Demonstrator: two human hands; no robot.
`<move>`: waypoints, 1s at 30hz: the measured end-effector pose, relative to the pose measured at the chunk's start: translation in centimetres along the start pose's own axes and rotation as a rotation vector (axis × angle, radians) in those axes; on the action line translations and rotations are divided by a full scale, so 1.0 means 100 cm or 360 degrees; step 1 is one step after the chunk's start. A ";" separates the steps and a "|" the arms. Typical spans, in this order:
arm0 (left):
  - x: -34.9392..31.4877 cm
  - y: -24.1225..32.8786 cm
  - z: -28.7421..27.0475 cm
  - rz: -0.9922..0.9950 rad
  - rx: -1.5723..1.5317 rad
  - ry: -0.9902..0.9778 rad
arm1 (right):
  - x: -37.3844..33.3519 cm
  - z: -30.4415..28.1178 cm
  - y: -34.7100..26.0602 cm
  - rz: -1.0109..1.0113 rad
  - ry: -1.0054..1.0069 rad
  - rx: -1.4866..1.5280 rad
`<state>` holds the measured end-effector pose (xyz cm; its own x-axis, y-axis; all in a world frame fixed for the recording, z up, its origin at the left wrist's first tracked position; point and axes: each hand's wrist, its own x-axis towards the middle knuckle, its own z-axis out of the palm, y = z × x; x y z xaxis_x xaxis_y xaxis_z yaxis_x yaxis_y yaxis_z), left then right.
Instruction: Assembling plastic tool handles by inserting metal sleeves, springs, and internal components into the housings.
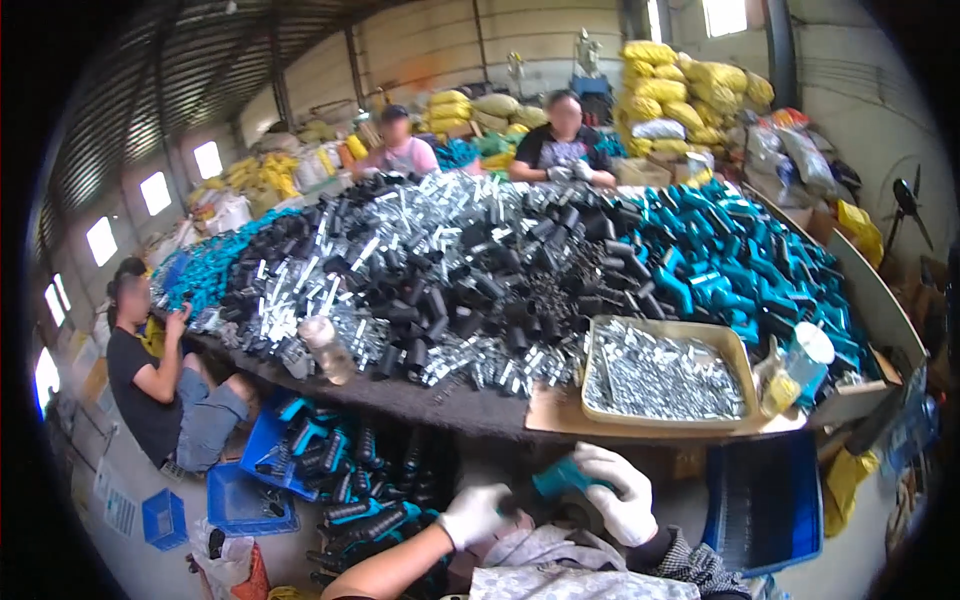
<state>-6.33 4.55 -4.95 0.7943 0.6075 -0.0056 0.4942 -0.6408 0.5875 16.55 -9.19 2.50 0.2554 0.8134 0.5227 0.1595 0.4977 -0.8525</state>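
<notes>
Both my hands wear white gloves and meet low in the picture, below the table's front edge. My right hand [618, 492] grips a teal plastic handle piece [560, 478]. My left hand [477, 512] is closed on a small dark part at that piece's left end. Just above them, a shallow tan tray [740, 365] full of small silvery metal parts sits on the table's near edge.
The big table [440, 405] carries heaps of black tubes, silvery metal parts and teal handles [740, 250]. A clear bottle [327, 348] stands near its front. Blue crates [245, 500] with assembled pieces lie below left. Three other people sit around the table; yellow sacks are stacked behind.
</notes>
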 end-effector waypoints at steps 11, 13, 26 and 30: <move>-0.031 0.029 0.000 0.0196 0.0326 -0.0183 | 0.023 -0.012 0.005 -0.0241 -0.0439 -0.0240; -0.030 0.030 -0.005 0.0666 -0.0021 0.0125 | 0.024 -0.035 0.009 0.0455 -0.0179 0.0180; -0.007 0.022 0.002 -0.0147 -0.0405 0.0161 | 0.010 -0.004 -0.010 -0.0332 -0.0392 -0.0255; -0.027 0.044 -0.002 0.0496 -0.0015 -0.0165 | 0.017 -0.034 0.009 0.0094 -0.0309 0.0067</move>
<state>-6.37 0.19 -2.17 0.9388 0.3314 0.0938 0.2186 -0.7837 0.5814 20.38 -8.40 2.67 0.0736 0.8824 0.4648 0.1087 0.4562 -0.8832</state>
